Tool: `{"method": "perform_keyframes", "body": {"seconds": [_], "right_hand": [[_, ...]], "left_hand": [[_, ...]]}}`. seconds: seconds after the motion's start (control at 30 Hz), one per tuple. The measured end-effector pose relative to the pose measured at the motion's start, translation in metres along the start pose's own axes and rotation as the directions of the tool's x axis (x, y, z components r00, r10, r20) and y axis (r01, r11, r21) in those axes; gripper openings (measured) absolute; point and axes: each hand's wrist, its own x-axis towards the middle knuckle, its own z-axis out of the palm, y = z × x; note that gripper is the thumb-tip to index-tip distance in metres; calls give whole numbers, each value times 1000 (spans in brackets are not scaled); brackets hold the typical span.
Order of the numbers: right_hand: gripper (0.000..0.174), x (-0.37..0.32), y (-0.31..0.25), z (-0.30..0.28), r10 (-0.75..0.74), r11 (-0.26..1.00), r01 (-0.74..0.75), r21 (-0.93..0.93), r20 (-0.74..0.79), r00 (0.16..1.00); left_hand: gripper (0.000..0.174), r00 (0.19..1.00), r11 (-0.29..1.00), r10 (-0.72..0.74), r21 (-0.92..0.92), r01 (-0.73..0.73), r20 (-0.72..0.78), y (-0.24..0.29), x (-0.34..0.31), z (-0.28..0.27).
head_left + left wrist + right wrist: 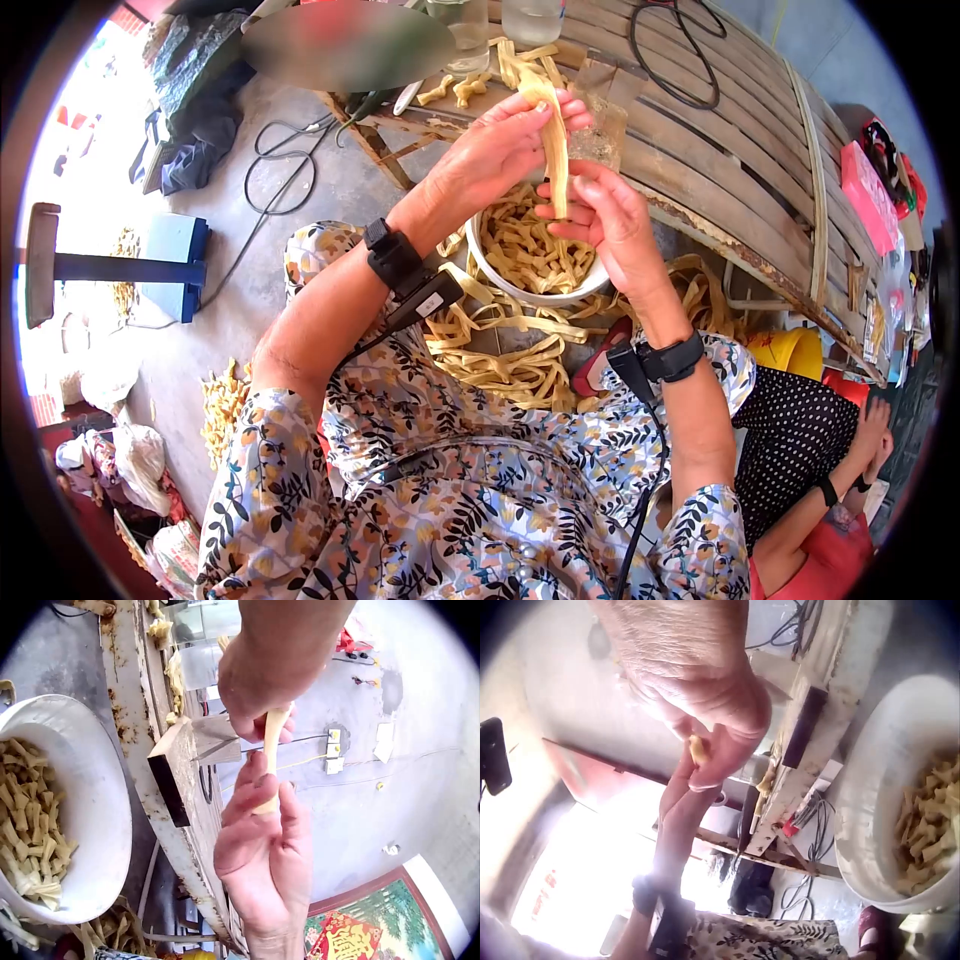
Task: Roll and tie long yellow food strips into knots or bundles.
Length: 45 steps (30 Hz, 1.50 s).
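Observation:
A flat yellowish strip that looks like tofu skin [555,160] stretches between my hands above a white bucket. My left hand [500,140] pinches its upper part between thumb and fingers. At the lower end, my right hand [617,222] holds the strip with palm turned up and fingers bent around it. In the left wrist view the strip [271,742] runs from one hand into the other. The right wrist view shows just a small bit of it [698,750] past my right hand; the rest is hidden. Below, the bucket [540,299] holds many small knotted pieces [530,250].
Long loose strips [510,365] lie heaped on the floor before my knees. A slatted bench [720,170] with a rusty edge stands ahead, bearing a wooden block [600,115] and a few knotted pieces [470,90]. Another person's hands [873,435] rest at the right.

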Motion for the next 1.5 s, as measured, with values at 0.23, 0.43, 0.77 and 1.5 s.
{"method": "perform_keyframes", "body": {"seconds": [0.23, 0.43, 0.77, 1.5], "right_hand": [[47, -6, -1, 16, -261, 828, 380, -413, 315, 912], [20, -2, -7, 12, -528, 327, 552, -767, 336, 780], [17, 21, 18, -9, -370, 618, 289, -731, 55, 928], [21, 8, 7, 7, -419, 845, 328, -422, -142, 897]], "left_hand": [[22, 981, 975, -61, 201, 99, -183, 2, -8, 0], [19, 932, 893, -62, 398, 211, -357, -14, -9, -1], [18, 913, 375, -380, 878, 299, -148, -15, -17, -5], [18, 934, 61, 342, 989, -134, 106, -10, -22, 22]]}}
